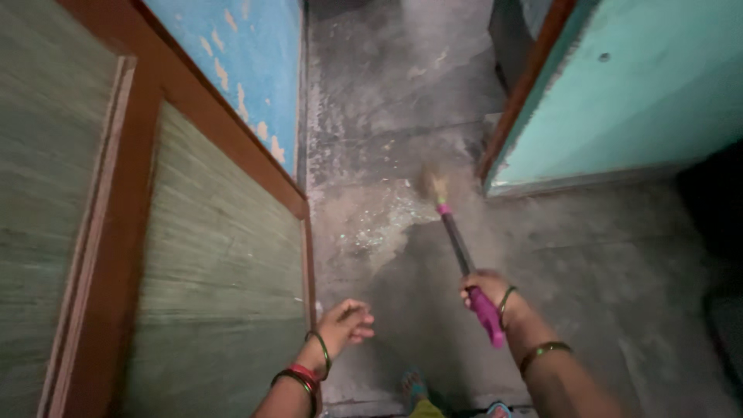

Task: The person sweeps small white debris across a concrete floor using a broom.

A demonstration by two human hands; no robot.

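Broom (457, 236): seen from the head camera, it slants from the lower right up toward the middle of the picture, with its straw head (434, 184) down on the concrete floor (619, 263) just beside the corner of the turquoise wall (642, 93).
Broom handle: dark along the shaft, pink at the collar next to the straw, and pink again at the grip end (487, 316), which sticks out below the fist.
Right hand (487, 292): fingers wrapped tight round the handle near its upper end; the forearm reaches in from the bottom right, with thin bangles at the wrist and further up the arm.
Left hand (346, 321): holds nothing, fingers loosely curled and close together, hovering over the floor near the foot of the door (217, 255); green and red bangles (303, 375) sit on the wrist.
Floor in front of the straw: a pale patch of dust and small specks (375, 220) lies just left of the broom head.
Door: green panels in a brown frame, filling the left side.
Blue wall (248, 54): paint flaking, above the door.
Feet: toes just visible at the bottom edge, between the two arms.
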